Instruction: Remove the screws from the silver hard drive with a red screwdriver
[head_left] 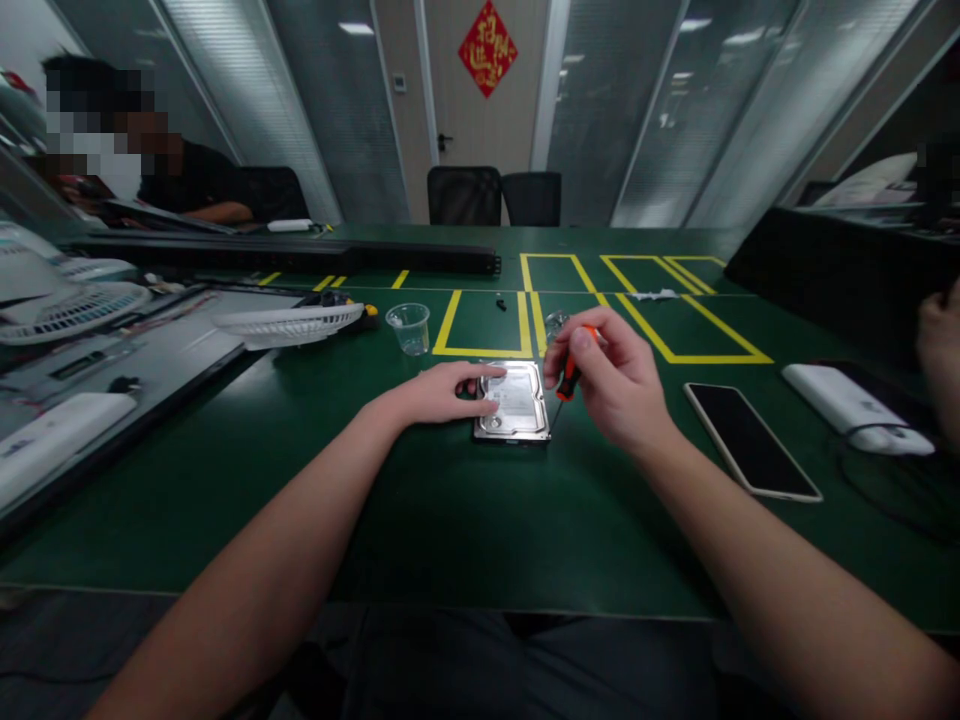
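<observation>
A silver hard drive (517, 400) lies flat on the green table in front of me. My left hand (442, 392) holds it from the left side, with thumb and index finger spread over its top face. To the right of the drive, my right hand (611, 375) is closed around an orange and black screwdriver (571, 378). The thin shaft slants down toward the drive's near right corner; I cannot tell whether the tip touches it. Behind the drive stands a clear plastic cup (409, 328), and another clear item (556, 322) is partly hidden by my right hand.
On the right are a phone (752, 440) and a white device (855, 408) with a dark cable. White fan parts (289, 322) and a large flat panel (187, 350) occupy the left. Yellow tape (480, 352) marks the table. A person (202, 180) sits far left; another person's hand (941, 335) shows at right.
</observation>
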